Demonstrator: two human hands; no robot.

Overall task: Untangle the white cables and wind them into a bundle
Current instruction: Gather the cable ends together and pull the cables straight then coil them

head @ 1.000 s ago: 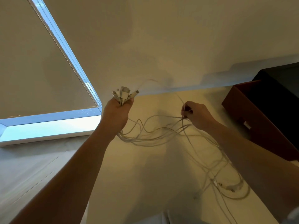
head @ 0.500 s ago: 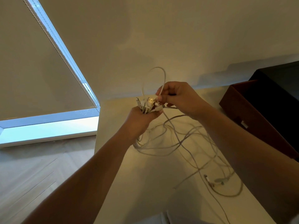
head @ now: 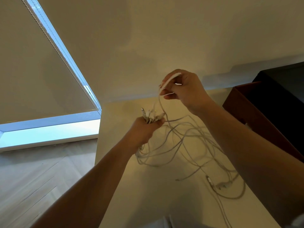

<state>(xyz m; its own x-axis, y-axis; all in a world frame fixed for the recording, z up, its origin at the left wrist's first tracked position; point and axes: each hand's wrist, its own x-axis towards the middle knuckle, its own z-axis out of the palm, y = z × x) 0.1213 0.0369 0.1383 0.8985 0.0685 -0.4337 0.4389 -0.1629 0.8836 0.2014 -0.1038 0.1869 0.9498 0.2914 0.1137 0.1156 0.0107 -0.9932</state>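
Left hand (head: 145, 127) grips the plug ends; right hand (head: 182, 87) pinches one strand. White cables (head: 185, 139): light, limp, snag-prone; hold near plugs.

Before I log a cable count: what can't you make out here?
Head view.
- Cable count in the left hand: connector ends bunched, small, blurred.
- Path of the strand through the right hand: fingers cover it.
- Loops of white cables on the table: right forearm hides some, bottom edge cuts others.
- Inside of the brown box: too dark.
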